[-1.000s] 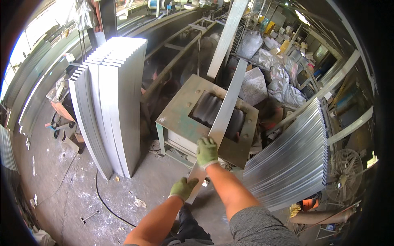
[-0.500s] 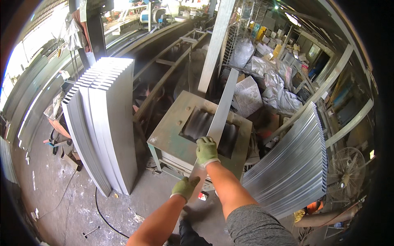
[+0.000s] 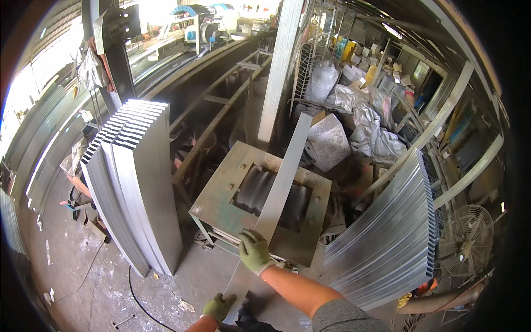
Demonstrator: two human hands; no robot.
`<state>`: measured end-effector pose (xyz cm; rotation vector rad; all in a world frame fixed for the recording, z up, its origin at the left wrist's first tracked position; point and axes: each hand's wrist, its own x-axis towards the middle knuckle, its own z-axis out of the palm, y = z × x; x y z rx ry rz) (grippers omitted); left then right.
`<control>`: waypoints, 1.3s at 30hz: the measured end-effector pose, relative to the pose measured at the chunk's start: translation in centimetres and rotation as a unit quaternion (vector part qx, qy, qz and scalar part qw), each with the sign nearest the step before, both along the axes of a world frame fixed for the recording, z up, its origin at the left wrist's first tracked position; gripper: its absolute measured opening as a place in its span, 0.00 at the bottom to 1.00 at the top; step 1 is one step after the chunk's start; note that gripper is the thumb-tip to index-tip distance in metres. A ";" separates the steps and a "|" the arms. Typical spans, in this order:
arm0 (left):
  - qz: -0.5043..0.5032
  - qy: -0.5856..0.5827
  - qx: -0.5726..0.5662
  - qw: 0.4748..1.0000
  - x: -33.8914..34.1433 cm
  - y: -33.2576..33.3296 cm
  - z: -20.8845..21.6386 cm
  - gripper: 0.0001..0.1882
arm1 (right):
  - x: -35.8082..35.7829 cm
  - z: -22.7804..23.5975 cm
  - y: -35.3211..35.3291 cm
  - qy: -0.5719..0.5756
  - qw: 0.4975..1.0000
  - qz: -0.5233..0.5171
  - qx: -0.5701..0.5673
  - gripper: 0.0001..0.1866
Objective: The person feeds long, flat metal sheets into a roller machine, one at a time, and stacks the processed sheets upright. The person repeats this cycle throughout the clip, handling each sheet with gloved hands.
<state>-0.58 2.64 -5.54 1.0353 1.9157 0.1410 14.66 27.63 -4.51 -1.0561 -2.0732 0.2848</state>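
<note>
A long flat silver metal bar [image 3: 285, 174] slants across the top of a worn greenish metal machine [image 3: 217, 206], over its rectangular opening with dark ribbed rollers [image 3: 256, 189]. My right hand [image 3: 254, 252], in a green work glove, grips the bar just off the machine's near edge. Lower down, close to my legs, my left hand [image 3: 219, 307] in a matching glove is closed around the bar's near part. Part of the fingers of each hand is hidden, and my left hand and leg cover some of the near end.
Tall stacked silver metal channels [image 3: 146, 182] stand on the left. Curved silver lengths [image 3: 381, 232] lean on the right, beside a fan [image 3: 466, 238]. Behind the machine are a steel post [image 3: 279, 72], a carton [image 3: 327, 141] and plastic sheeting [image 3: 368, 124]. A black cable [image 3: 135, 296] crosses the floor.
Both hands have come nearer to me and a little left along the bar, which still lies across the machine. My view has shifted, so the machine and stacks appear lower.
</note>
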 end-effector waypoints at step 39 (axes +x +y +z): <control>0.042 -0.051 -0.008 0.998 -8.1 -28.6 -0.9 0.39 | -4.5 -4.7 -20.9 -0.181 0.984 0.003 -0.005 0.10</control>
